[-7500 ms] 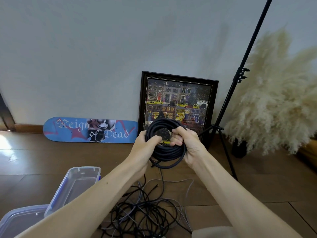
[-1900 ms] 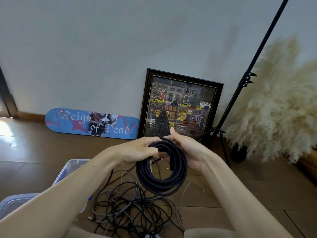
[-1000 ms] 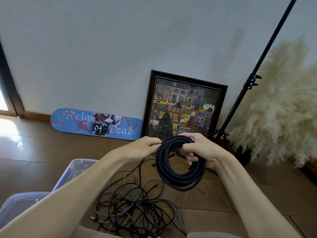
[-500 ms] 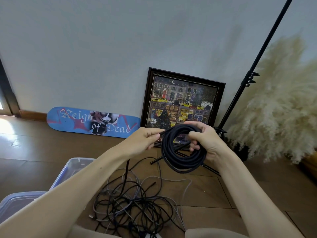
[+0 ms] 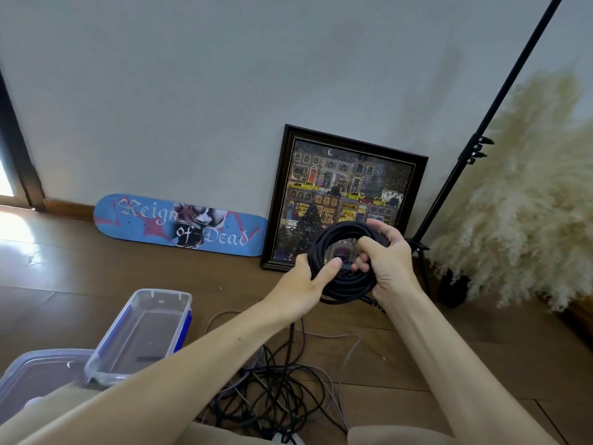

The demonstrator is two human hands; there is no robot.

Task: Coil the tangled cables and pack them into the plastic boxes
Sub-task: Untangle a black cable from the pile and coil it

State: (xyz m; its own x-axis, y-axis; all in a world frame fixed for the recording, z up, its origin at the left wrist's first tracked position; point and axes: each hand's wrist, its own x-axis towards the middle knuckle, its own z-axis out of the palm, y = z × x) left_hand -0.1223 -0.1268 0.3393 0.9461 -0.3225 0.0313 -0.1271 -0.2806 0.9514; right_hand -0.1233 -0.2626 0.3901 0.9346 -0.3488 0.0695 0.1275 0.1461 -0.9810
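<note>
From the head camera: a black cable coil (image 5: 340, 229) held up in the air in the middle, above the floor (image 5: 80, 284). Gripped on its left side by the left hand (image 5: 305, 284), thumb laid over the loops. Gripped on its right side by the right hand (image 5: 388, 261), fingers curled in through the hole. Both hands closed tight on the coil.

Looks thick, rubbery and a bit springy. Probably a little heavy, but not easy to break. Likely to spring open into loose loops if let go. Best to squeeze across all the loops at once, on two sides.

Near, down on the floor: a messy pile of tangled cables (image 5: 282, 390), thin and floppy. Easy to snag, so better pulled out slowly by one end.

Near and to the left: a small plastic box (image 5: 160, 293) with blue clips, lid off, and a bigger plastic box (image 5: 32, 364) cut off at the edge. Both down low, apart from the coil.

Far, against the wall (image 5: 224, 75): a skateboard (image 5: 179, 226), a framed picture (image 5: 346, 187), a black stand (image 5: 500, 101) and fluffy dried grass (image 5: 529, 203) on the right.
</note>
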